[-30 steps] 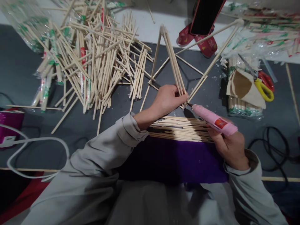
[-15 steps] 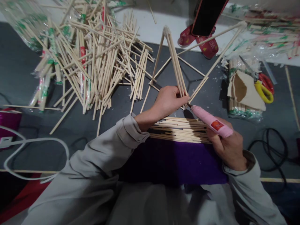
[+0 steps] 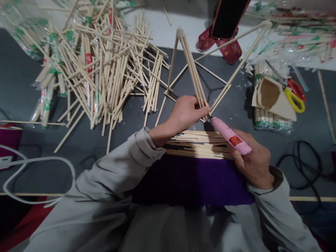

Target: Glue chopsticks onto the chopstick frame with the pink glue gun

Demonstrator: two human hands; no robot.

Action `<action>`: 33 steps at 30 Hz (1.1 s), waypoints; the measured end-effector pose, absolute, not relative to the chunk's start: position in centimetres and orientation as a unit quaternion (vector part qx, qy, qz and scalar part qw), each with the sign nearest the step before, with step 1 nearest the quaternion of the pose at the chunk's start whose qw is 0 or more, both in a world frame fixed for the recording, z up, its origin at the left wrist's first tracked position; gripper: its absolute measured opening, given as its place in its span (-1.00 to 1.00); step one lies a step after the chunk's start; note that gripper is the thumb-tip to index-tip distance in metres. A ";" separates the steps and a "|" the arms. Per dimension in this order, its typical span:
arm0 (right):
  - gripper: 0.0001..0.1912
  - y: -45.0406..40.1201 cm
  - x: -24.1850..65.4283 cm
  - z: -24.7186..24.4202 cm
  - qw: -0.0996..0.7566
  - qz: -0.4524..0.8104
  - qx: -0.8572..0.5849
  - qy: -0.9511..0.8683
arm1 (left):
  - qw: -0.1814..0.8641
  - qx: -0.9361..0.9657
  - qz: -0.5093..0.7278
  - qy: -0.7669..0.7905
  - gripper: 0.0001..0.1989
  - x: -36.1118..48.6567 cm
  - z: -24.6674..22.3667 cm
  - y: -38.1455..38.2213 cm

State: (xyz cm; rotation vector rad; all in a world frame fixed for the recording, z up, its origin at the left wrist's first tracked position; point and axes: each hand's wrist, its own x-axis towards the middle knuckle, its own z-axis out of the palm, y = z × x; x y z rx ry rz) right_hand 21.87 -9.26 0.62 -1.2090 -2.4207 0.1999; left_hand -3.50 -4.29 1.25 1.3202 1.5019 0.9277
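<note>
My left hand [image 3: 183, 111] is closed around the lower end of a bundle of wooden chopsticks [image 3: 193, 70]. The bundle is one leg of a chopstick frame [image 3: 243, 64], whose upper corners carry whitish lumps. In my right hand [image 3: 252, 159] is a pink glue gun [image 3: 228, 134] with a red label. Its dark tip is at the frame's near corner, just beside my left thumb; whether it touches the wood I cannot tell. Beneath my hands, loose chopsticks [image 3: 195, 143] lie side by side across the near edge of a purple surface [image 3: 223, 178].
A large heap of chopsticks [image 3: 112, 70], some in plastic wrappers, covers the left. Scissors [image 3: 294, 99] and brown paper [image 3: 267, 94] rest on a wrapped pack at right. A phone [image 3: 229, 17] stands behind. A white cable [image 3: 49, 159] and black cable [image 3: 296, 164] lie at the sides.
The whole view has shifted slightly, moving most things a little left. The glue gun has swung slightly, its rear end coming left and its tip staying at the same corner. Both grips are unchanged.
</note>
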 end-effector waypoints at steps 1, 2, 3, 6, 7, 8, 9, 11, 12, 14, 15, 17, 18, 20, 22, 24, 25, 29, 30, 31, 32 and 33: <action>-0.59 -9.3 21.8 0.7 0.210 0.075 -0.435 -0.872 | 0.453 0.535 0.374 0.607 -0.80 -3.5 1.2 -4.3; -0.59 -9.3 21.8 0.7 0.207 0.077 -0.435 -0.873 | 0.454 0.535 0.373 0.607 -0.80 -3.5 1.2 -4.2; -0.60 -9.4 21.9 0.8 0.206 0.079 -0.434 -0.873 | 0.456 0.534 0.372 0.607 -0.80 -3.5 1.1 -4.2; -0.61 -9.5 22.0 0.8 0.214 0.078 -0.426 -0.876 | 0.460 0.532 0.375 0.604 -0.80 -3.5 1.0 -4.1; -0.60 -9.6 22.1 0.7 0.223 0.077 -0.423 -0.875 | 0.461 0.531 0.377 0.603 -0.79 -3.5 0.9 -4.1; -0.60 -9.6 22.2 0.7 0.231 0.078 -0.421 -0.874 | 0.462 0.531 0.378 0.602 -0.79 -3.5 0.9 -4.1; -0.59 -9.7 22.2 0.7 0.236 0.079 -0.420 -0.873 | 0.464 0.530 0.380 0.600 -0.79 -3.5 0.9 -4.1; -0.60 -9.6 22.1 0.7 0.233 0.076 -0.422 -0.873 | 0.467 0.528 0.385 0.596 -0.80 -3.5 0.9 -4.2; -0.61 -9.6 22.0 0.8 0.228 0.071 -0.423 -0.874 | 0.468 0.527 0.387 0.595 -0.80 -3.5 0.9 -4.2; -0.62 -9.4 21.8 0.9 0.221 0.061 -0.418 -0.879 | 0.468 0.525 0.387 0.596 -0.80 -3.6 1.0 -4.2; -0.62 -9.3 21.7 0.9 0.221 0.058 -0.415 -0.880 | 0.468 0.524 0.386 0.598 -0.80 -3.6 1.0 -4.2; -0.62 -9.2 21.5 1.0 0.224 0.058 -0.411 -0.882 | 0.466 0.523 0.384 0.601 -0.80 -3.6 1.0 -4.3; -0.62 -9.1 21.5 1.0 0.228 0.060 -0.409 -0.881 | 0.466 0.524 0.384 0.601 -0.80 -3.6 1.0 -4.2; -0.62 -9.1 21.5 1.0 0.234 0.062 -0.408 -0.881 | 0.463 0.526 0.385 0.601 -0.80 -3.6 0.9 -4.2; -0.63 -9.2 21.6 1.0 0.234 0.062 -0.408 -0.880 | 0.460 0.528 0.385 0.601 -0.80 -3.6 0.8 -4.1; -0.64 -9.3 21.7 1.0 0.229 0.060 -0.411 -0.880 | 0.460 0.530 0.384 0.600 -0.81 -3.6 0.7 -4.0; -0.65 -9.4 21.7 1.0 0.228 0.060 -0.413 -0.880 | 0.461 0.529 0.384 0.600 -0.81 -3.6 0.7 -4.0; -0.64 -9.4 21.6 1.1 0.229 0.061 -0.416 -0.878 | 0.459 0.530 0.391 0.597 -0.81 -3.6 0.8 -4.1; -0.64 -9.4 21.6 1.1 0.228 0.061 -0.416 -0.878 | 0.458 0.531 0.392 0.596 -0.80 -3.6 0.8 -4.1; -0.64 -9.4 21.6 1.2 0.229 0.063 -0.416 -0.878 | 0.458 0.531 0.392 0.595 -0.80 -3.6 0.8 -4.2; -0.64 -9.4 21.7 1.3 0.232 0.067 -0.415 -0.877 | 0.458 0.531 0.391 0.596 -0.80 -3.6 0.8 -4.2; -0.63 -9.4 21.8 1.4 0.237 0.076 -0.415 -0.875 | 0.457 0.531 0.391 0.596 -0.80 -3.6 0.8 -4.2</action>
